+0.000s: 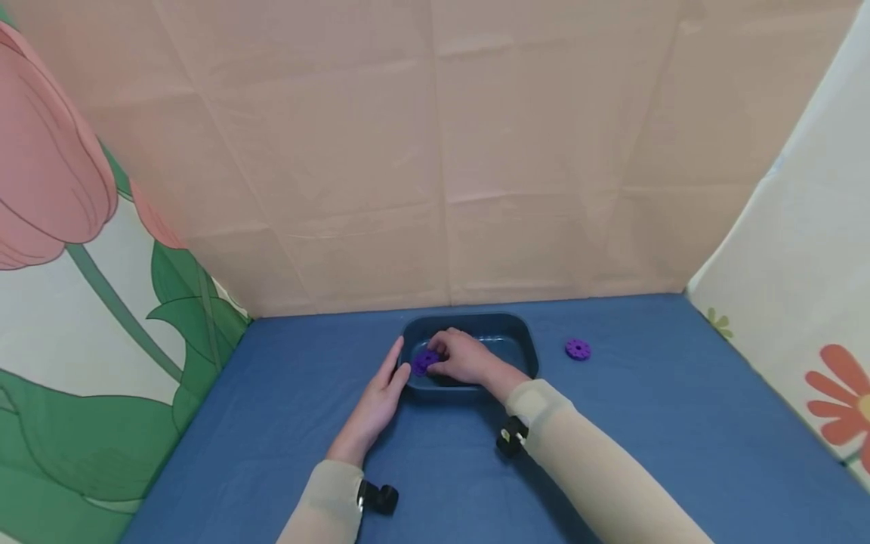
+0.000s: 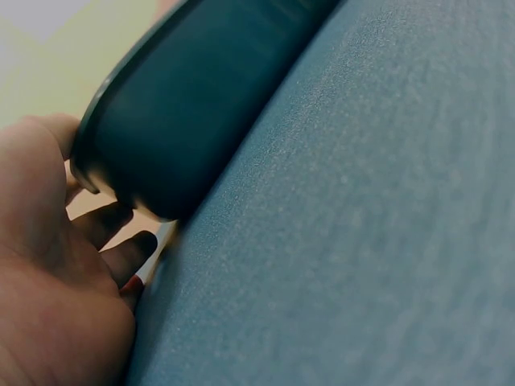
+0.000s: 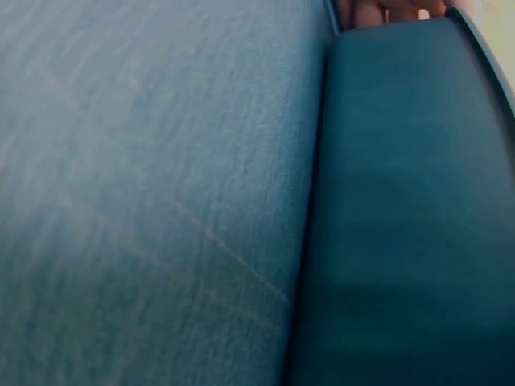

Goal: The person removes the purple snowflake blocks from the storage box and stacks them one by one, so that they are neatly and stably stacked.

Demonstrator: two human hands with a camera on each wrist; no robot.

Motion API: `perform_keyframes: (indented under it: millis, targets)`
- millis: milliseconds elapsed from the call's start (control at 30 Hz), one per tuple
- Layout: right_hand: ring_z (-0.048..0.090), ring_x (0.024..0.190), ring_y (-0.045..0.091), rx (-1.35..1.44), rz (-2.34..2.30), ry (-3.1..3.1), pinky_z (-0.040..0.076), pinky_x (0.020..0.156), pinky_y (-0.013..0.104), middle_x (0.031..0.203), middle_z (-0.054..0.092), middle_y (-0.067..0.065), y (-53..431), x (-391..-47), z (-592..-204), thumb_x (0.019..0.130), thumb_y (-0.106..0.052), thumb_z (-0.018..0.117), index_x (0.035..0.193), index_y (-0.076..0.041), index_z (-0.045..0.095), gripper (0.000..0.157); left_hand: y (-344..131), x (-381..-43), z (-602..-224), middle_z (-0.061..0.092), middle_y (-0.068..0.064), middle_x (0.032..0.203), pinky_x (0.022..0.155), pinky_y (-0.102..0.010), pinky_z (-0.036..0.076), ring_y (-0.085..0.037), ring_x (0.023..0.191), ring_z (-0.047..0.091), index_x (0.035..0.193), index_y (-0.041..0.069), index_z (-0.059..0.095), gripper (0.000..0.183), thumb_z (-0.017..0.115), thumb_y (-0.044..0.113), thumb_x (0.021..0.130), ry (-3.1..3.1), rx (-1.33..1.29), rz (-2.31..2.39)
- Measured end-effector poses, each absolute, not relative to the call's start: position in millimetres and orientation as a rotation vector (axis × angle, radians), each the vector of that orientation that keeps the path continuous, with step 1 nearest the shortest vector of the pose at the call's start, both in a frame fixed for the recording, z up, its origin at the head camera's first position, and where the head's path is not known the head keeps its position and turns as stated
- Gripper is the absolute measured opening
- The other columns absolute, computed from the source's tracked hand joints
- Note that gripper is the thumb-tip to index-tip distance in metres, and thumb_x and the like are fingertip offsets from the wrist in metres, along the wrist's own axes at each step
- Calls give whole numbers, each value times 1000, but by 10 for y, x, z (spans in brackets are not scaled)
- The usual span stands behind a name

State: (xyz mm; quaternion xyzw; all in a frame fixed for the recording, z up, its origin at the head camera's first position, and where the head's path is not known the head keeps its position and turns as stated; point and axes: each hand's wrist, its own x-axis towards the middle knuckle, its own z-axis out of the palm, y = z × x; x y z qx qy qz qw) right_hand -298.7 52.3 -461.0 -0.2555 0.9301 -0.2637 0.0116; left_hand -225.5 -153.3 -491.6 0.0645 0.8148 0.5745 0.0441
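A dark blue rectangular tray (image 1: pixel 506 347) sits near the back of the table. Inside its left end, my right hand (image 1: pixel 465 359) pinches a purple disc with holes (image 1: pixel 426 360) between thumb and fingers. My left hand (image 1: pixel 377 400) rests against the tray's left end, fingers extended along the outside and thumb by the front corner. The left wrist view has the left fingers (image 2: pixel 121 253) right at the tray's outer wall (image 2: pixel 185 112). From the right wrist, the tray's long outer side (image 3: pixel 402 201) hides the right hand and the disc; a few fingertips show at the far corner.
Another purple disc with holes (image 1: pixel 578 349) lies flat on the blue cloth (image 1: pixel 652 423), right of the tray. A plain beige sheet (image 1: pixel 435 166) hangs close behind. Cloths with printed flowers stand at the left and right sides.
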Motion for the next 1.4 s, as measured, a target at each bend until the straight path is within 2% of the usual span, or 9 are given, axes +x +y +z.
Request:
perform_keyframes:
  millis: [267, 367, 700, 1000, 1267, 1400]
  targets:
    - [60, 95, 17, -636, -971, 2913, 50, 87, 38, 103, 65, 1, 604, -2996, -4546, 83, -30, 80, 115, -14, 67, 38, -1494, -2205, -4864, 16, 21, 156, 116, -52, 13, -14, 146, 12, 153, 45, 19, 66, 42, 65, 94, 2465, 229, 1774]
    - [59, 97, 17, -599, -987, 2928, 50, 87, 38, 103, 65, -1, 645, -2968, -4468, 83, -31, 80, 116, -15, 67, 39, -1486, -2225, -4910, 17, 21, 156, 116, -53, 14, -14, 146, 13, 153, 46, 20, 68, 42, 68, 93, 2479, 241, 1788]
    - [58, 103, 21, -549, -1168, 2935, 48, 90, 42, 109, 63, -2, 841, -2848, -4275, 83, -31, 79, 120, -20, 67, 41, -1495, -2234, -4899, 18, 24, 155, 116, -51, 14, -12, 145, 14, 153, 48, 19, 69, 41, 71, 92, 2506, 197, 1755]
    - [57, 104, 26, -534, -1260, 2960, 49, 86, 41, 109, 60, -3, 1089, -2707, -4145, 85, -32, 77, 122, -23, 65, 41, -1509, -2248, -4900, 17, 27, 154, 117, -49, 13, -9, 145, 12, 151, 50, 19, 67, 42, 70, 91, 2484, 199, 1767]
    - [56, 105, 20, -547, -1303, 2964, 48, 88, 43, 112, 59, -5, 1358, -2571, -4067, 86, -35, 76, 123, -29, 64, 40, -1516, -2251, -4920, 17, 29, 153, 117, -48, 13, -8, 145, 12, 153, 48, 19, 69, 41, 71, 91, 2498, 200, 1767]
    - [55, 107, 20, -555, -1322, 2976, 48, 91, 46, 114, 59, -4, 1518, -2499, -4051, 86, -37, 75, 125, -28, 63, 42, -1510, -2257, -4918, 17, 29, 153, 117, -48, 13, -8, 144, 12, 151, 51, 19, 66, 41, 71, 92, 2507, 198, 1761]
